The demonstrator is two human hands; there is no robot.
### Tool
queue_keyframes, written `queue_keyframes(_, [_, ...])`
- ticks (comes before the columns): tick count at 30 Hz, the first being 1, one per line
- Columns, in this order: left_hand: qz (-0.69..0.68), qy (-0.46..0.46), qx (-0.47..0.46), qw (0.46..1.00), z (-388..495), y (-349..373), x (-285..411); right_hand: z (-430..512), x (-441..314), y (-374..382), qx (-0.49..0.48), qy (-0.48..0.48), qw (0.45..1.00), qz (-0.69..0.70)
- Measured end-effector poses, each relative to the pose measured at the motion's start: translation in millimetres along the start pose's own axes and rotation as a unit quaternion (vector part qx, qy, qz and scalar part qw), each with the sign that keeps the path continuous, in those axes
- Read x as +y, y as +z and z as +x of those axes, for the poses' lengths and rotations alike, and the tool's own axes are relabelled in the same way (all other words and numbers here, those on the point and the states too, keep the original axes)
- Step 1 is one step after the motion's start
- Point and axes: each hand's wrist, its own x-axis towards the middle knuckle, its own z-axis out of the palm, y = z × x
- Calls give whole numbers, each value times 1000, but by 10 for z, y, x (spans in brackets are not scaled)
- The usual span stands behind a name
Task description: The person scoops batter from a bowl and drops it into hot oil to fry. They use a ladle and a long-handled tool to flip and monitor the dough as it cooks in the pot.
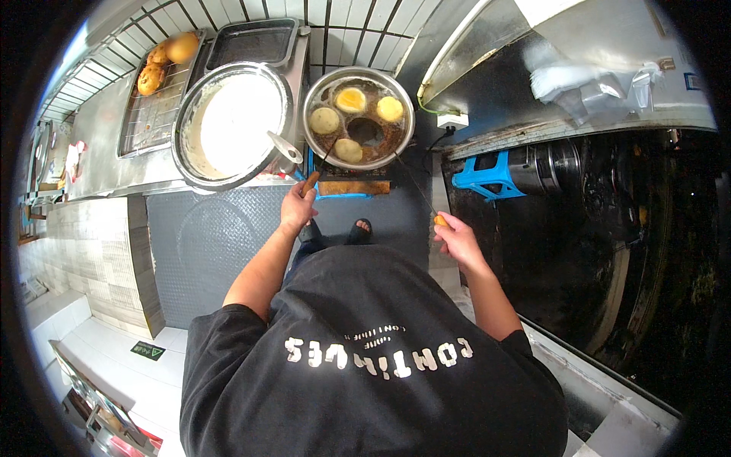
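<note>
My left hand (298, 207) grips the wooden handle of a thin metal tool (310, 184), whose tip lies in a round metal pan of hot oil (410, 137). In my right hand (457, 240) is the wooden handle of a thin metal skewer or hook (421, 191); its far end meets the pan's right rim. Several round pale cakes are in the oil: one by the left tool (348, 150), one at the left (324, 120), a yellow one at the right (390, 108). Toward the back one has an egg-yolk-coloured top (350, 100). A dark round thing (365, 132) sits near the middle.
A big bowl of white batter (240, 120) with a ladle handle (284, 147) stands left of the pan. Behind it are a wire rack tray (154, 123) with browned fried pieces (151, 79) and a black tray (253, 43). A blue stool (490, 176) and a plug (451, 130) are at right.
</note>
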Motion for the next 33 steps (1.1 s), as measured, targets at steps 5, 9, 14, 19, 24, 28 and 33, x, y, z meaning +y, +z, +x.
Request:
queue_keyframes(5, [22,21,2,1000,17,-10,-29,-159,44,46,-19,-4,1000,-2])
queue_keyframes(9, [12,2,-2,1000,24,-32,-21,-174,96,49,-27,18,999,-11])
queue_keyframes(14, [23,10,-2,1000,-1,-57,34,-79,232,98,38,-22,998,-37])
queue_keyframes(19, [23,6,5,1000,-27,-53,80,0,316,100,62,-39,996,-53])
queue_keyframes(24, [-4,-7,2,1000,-20,-51,69,57,333,116,83,-66,993,-54])
queue_keyframes(28, [23,10,-1,1000,-14,-49,61,90,344,109,104,-63,989,-83])
queue_keyframes(33, [-11,-5,-14,1000,-20,-39,79,121,341,87,118,-54,992,-4])
